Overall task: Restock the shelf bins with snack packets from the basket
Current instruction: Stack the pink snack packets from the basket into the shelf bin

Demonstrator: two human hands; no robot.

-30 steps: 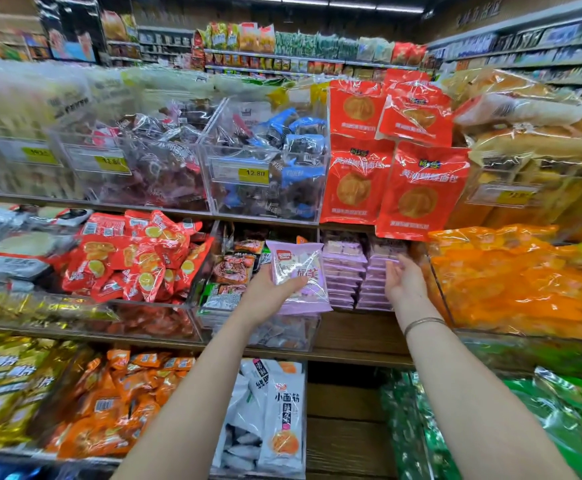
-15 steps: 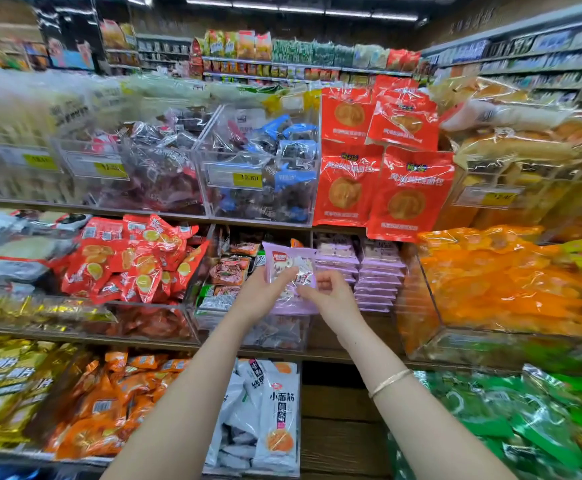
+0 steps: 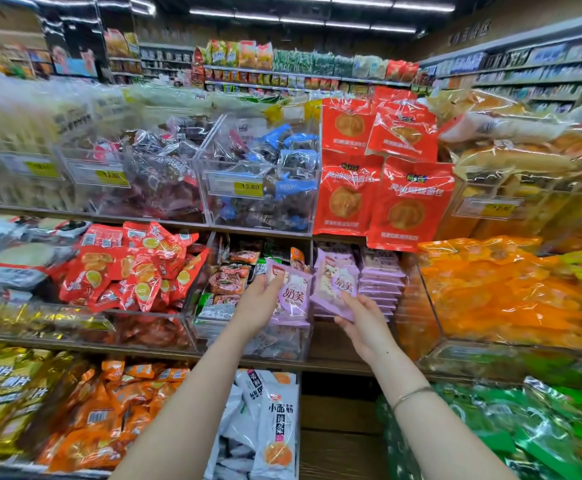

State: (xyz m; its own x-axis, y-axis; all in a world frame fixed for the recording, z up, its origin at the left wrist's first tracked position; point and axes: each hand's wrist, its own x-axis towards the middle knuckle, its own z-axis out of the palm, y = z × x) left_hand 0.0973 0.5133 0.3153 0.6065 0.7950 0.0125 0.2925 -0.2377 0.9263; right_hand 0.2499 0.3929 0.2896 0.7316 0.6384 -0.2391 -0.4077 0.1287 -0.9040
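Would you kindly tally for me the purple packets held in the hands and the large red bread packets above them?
Purple packets: 2, one in the left hand, one in the right hand; I cannot tell whether more are hidden behind them.
Large red bread packets: 5, three in the upper row, two in the lower.
Total: 7

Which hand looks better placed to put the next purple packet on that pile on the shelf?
The right hand, probably: it holds one purple packet right beside the purple pile, while the left hand holds a second packet farther left, before another bin.
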